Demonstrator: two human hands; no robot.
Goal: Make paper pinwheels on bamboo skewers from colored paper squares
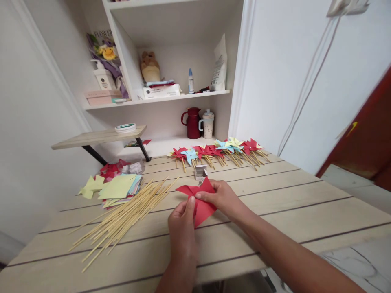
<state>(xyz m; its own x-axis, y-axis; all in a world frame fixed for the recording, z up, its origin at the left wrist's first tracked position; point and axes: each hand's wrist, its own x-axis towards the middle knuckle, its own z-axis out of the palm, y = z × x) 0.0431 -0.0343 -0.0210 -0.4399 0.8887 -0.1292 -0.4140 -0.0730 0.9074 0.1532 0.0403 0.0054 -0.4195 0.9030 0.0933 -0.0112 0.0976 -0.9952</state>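
Note:
A red paper pinwheel (205, 208), partly folded, is held up over the middle of the table between both hands. My left hand (183, 219) pinches its lower left side, thumb close to the centre. From the right, my right hand (221, 197) grips the paper with the thumb pressed near the middle and the fingers behind it. Just beyond the hands stands a small open white box (200, 171), with small metallic bits (200, 183) in front of it. To the left lies a loose spread of thin wooden sticks (131, 215).
Finished pinwheels on sticks (214, 152) lie in a row at the back. A stack of coloured paper squares (119, 188) and yellow cut paper (91, 186) lie at left, near a small raised shelf (97, 137). A dark red jug (193, 124) and cup (208, 124) stand behind.

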